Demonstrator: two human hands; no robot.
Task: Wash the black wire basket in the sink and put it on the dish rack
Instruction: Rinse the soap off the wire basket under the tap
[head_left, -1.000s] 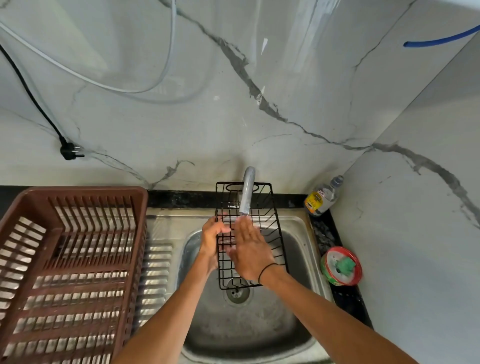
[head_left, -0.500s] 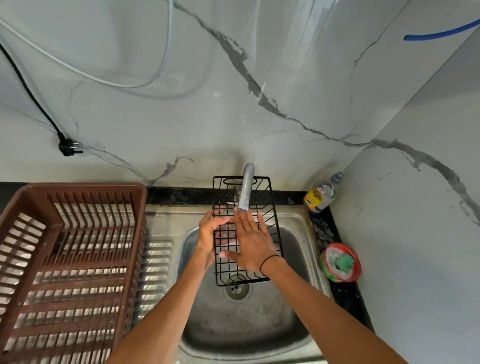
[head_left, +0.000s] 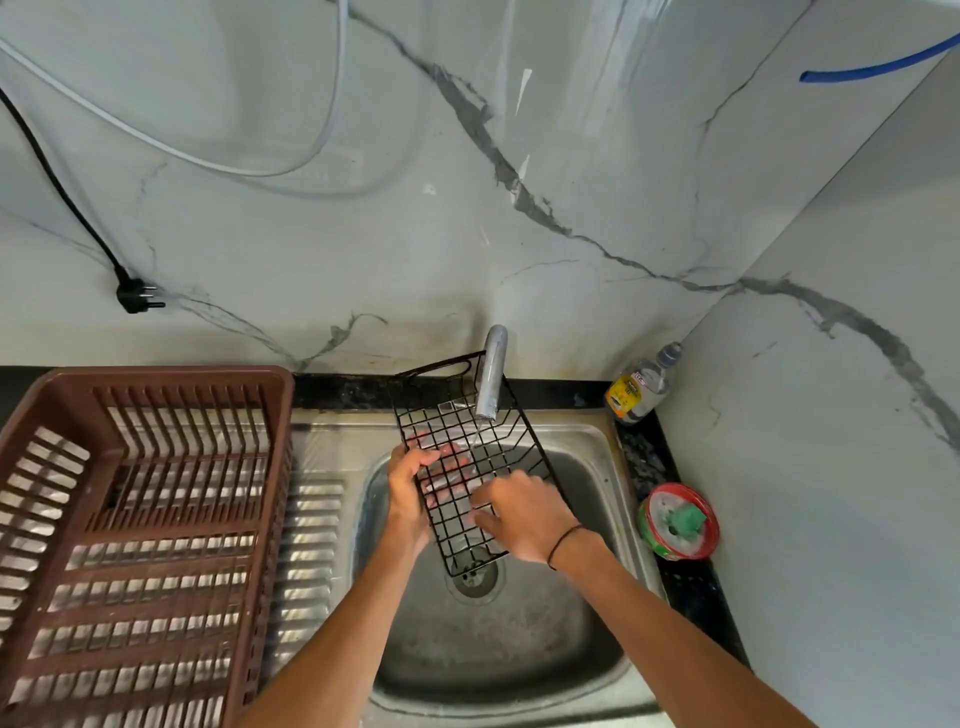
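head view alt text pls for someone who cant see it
Two hands hold a black wire basket tilted under a running tap over a steel sink: the left hand grips its edge, the right hand rubs the wires. A brown dish rack stands left.

The faucet (head_left: 491, 378) is hanging over the black wire basket (head_left: 470, 457), crowding the sink's (head_left: 592, 441) far side. The dish rack (head_left: 130, 519) is lying open-topped just left; bottle (head_left: 641, 387) and tub (head_left: 678, 521) are lining the right rim.
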